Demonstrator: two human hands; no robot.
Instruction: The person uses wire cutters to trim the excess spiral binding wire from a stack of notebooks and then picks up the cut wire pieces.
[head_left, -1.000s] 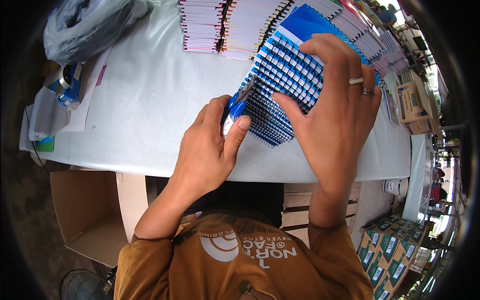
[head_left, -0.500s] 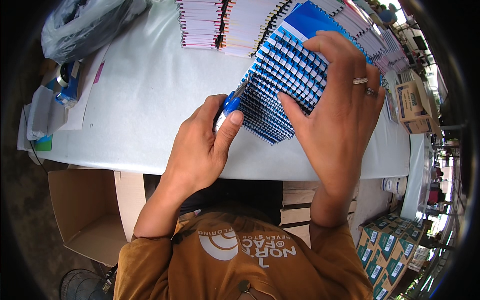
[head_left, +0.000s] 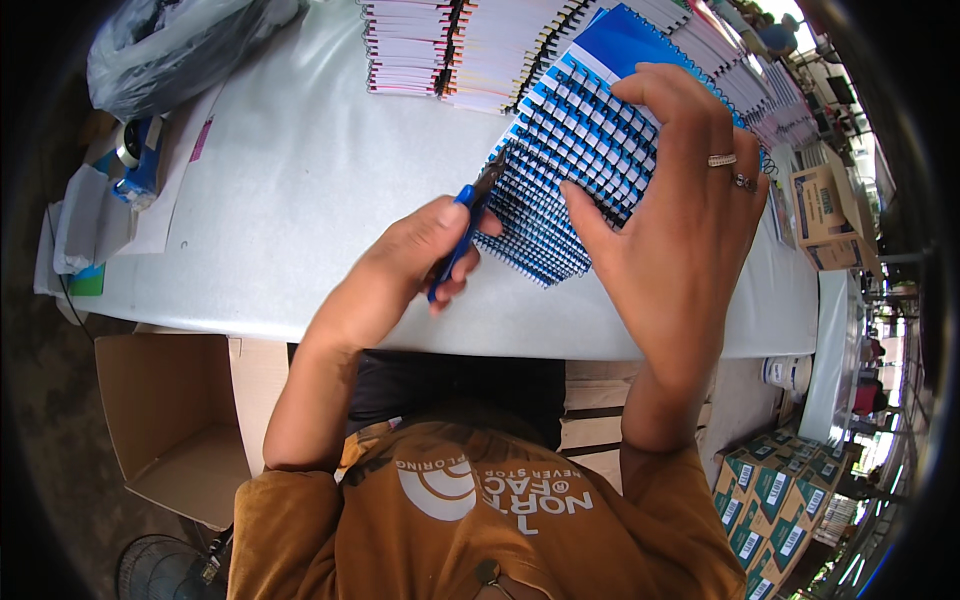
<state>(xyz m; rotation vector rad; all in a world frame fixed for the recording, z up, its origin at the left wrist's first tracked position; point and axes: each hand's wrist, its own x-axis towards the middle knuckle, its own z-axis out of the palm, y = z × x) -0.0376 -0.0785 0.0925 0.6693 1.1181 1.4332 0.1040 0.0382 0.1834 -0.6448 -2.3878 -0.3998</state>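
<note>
In our left hand [head_left: 395,255] we hold cutting pliers [head_left: 464,236] with blue handles and dark metal jaws, tilted, tip at the near side of a stack of books [head_left: 570,130]. These are blue and white, coil-bound in dark wire, rows stepped, slanting beneath our spread right hand [head_left: 682,215].

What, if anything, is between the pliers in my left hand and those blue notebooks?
Nothing visible. The pliers in your left hand reach the left edge of the notebooks in this view; contact is unclear. Your right hand lies over their right side, clear of the tips.
</note>
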